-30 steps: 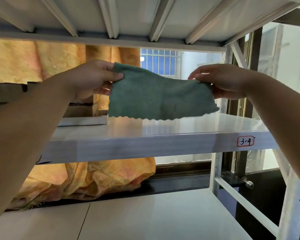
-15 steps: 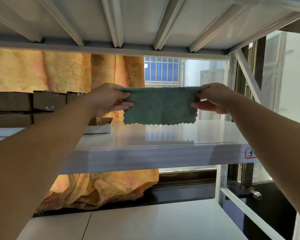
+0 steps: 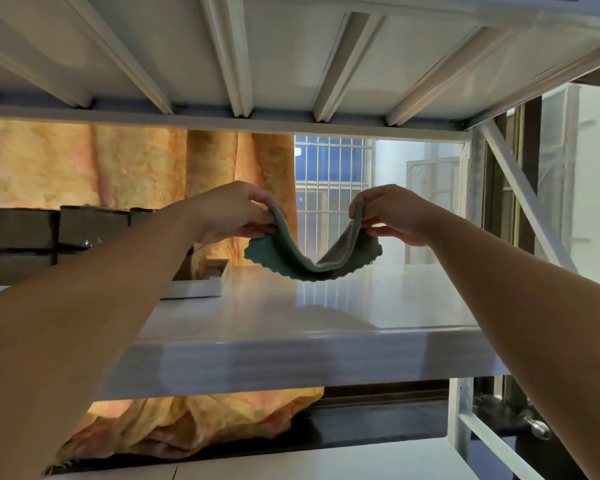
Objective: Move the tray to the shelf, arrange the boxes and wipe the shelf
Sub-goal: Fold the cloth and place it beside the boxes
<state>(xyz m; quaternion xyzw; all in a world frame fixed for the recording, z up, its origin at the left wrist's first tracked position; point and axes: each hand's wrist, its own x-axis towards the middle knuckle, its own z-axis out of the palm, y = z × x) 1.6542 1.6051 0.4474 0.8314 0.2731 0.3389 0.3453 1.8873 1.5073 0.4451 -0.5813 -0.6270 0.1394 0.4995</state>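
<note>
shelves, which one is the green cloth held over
The middle shelf, the glossy board at hand level: the green cloth sags over it. The ribbed upper shelf is overhead, the lower shelf beneath.

Single wide-angle camera on my head, facing forward, close in. Eye line just above the glossy white middle shelf board point(image 3: 326, 317); ribbed white underside of the upper shelf point(image 3: 291, 46) fills the top. Forearms enter from the lower corners; my left hand point(image 3: 229, 213) and right hand point(image 3: 395, 216) pinch a green scallop-edged cloth point(image 3: 284, 261) mid-frame.
</note>
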